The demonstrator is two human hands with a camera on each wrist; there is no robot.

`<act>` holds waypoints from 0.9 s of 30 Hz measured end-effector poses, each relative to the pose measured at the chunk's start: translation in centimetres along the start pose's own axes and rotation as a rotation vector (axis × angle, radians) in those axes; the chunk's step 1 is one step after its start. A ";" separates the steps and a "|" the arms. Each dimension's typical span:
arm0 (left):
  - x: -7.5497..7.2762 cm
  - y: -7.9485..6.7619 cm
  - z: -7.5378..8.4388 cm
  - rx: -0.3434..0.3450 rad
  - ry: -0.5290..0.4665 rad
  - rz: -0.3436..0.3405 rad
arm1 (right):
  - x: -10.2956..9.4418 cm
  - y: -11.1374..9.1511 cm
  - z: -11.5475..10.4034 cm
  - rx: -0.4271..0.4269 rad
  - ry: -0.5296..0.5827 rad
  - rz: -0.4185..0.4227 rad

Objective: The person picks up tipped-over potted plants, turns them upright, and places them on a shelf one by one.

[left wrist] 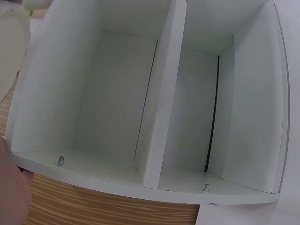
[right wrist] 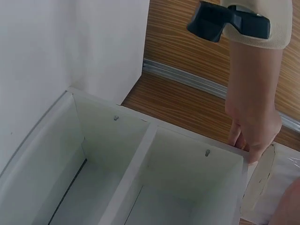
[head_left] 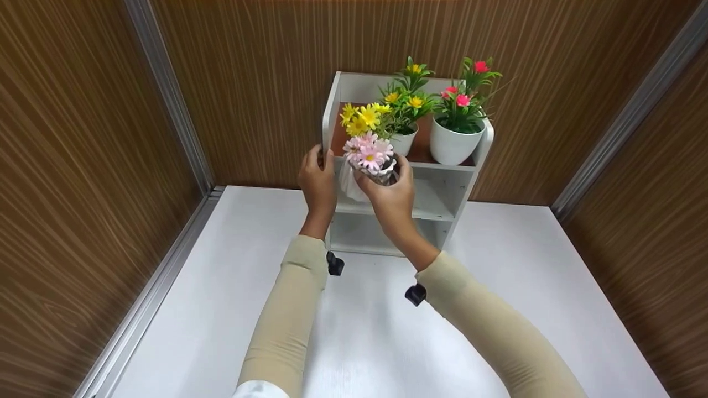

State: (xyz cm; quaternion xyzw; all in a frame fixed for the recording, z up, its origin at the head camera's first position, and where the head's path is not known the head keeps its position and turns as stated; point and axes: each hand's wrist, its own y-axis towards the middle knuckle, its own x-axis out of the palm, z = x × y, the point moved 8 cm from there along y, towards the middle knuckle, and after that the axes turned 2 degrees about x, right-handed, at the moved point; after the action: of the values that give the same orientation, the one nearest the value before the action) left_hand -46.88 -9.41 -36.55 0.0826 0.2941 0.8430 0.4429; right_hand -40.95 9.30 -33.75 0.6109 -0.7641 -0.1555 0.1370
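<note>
My right hand (head_left: 391,193) grips a white flower pot (head_left: 385,176) with pink daisies (head_left: 369,152), in front of the upper part of a white shelf unit (head_left: 467,190). In the right wrist view, the pot's pale base (right wrist: 258,178) faces the camera beside the top shelf. With fingers and thumb about its edge, my left hand (head_left: 319,179) holds the left side panel. Yellow daisies (head_left: 365,116) stand just behind the pink ones; their pot cannot be told. A white ribbed surface (head_left: 350,183) shows left of my right thumb; its owner is unclear.
On the red-brown top shelf stand a white pot (head_left: 402,142) with yellow flowers and a larger white pot (head_left: 456,145) with red-pink flowers. Two lower compartments lie beneath. The unit stands on a white table (head_left: 365,331) against a wood-grain wall (head_left: 249,99).
</note>
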 end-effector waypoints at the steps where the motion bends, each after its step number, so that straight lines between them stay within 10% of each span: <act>1: 0.0 0.0 0.0 -0.011 0.000 -0.005 | 0.1 0.2 -0.1 -0.003 0.002 0.003; 27: 0.0 0.0 0.3 0.027 -0.002 0.019 | 2.7 4.1 -1.1 -0.071 -0.174 0.095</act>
State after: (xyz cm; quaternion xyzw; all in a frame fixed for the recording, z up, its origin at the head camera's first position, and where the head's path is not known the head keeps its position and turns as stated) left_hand -46.79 -9.26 -36.24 0.0922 0.3042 0.8429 0.4341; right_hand -44.75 7.42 -31.01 0.5527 -0.7954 -0.2282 0.0987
